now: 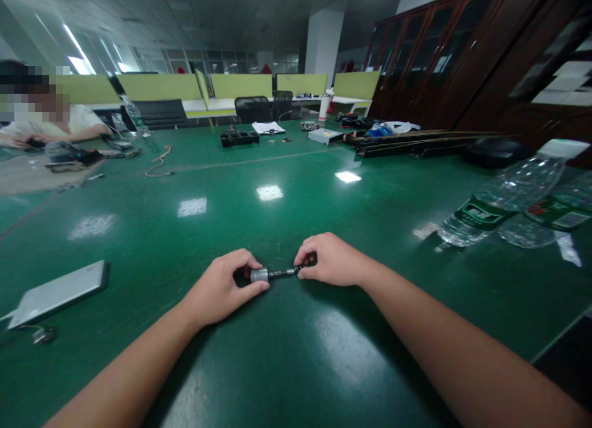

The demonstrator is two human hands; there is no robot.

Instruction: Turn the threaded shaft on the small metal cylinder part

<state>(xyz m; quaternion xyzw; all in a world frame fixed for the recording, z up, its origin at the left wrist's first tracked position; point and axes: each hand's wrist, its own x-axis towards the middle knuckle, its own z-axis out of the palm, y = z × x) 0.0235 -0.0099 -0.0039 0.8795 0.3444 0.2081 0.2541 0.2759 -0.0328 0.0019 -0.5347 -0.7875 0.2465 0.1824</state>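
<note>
The green counter (222, 230) fills most of my view, with dark cabinets (435, 52) standing beyond it at the right; papers or similar pale things show in the nearest one, but I can't make them out. On the counter at my right are two clear bottles, the near bottle (481, 218) with a white cap and green label, the far bottle (555, 212) partly behind it. Both are see-through, and I can't tell how much liquid is in either. Toward the back left stands another clear bottle (139, 123), and at the far edge a white cup (324, 107), its inside hidden from me.

The rod (281, 274), with a silver cylinder (259, 275) at its left end, lies roughly level between my hands, low and central over the counter. My left fingers (259, 286) are closed on the cylinder, thumb on the near side and index on the far side. My right fingers (306, 272) are curled and pinched around the dark, ridged right end of the rod. Its thin middle shows bare between them.
</note>
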